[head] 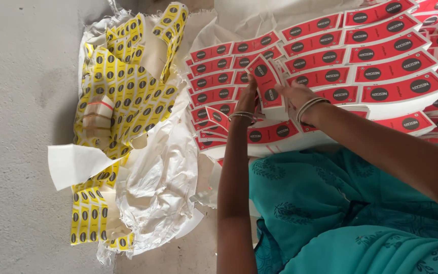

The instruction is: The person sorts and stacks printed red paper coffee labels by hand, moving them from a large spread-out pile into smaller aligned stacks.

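left hand fingers clamped on small stack of curved red paper labels | right hand fingers together, gripping same stack | yellow label sheets well apart

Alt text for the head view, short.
Two hands, left hand and right hand, hold a small stack of red curved labels above rows of red label stacks. Yellow label sheets lie on white sacking over a concrete floor.

Small stack of curved red die-cut labels with black ovals, upright between both hands, above spread rows.
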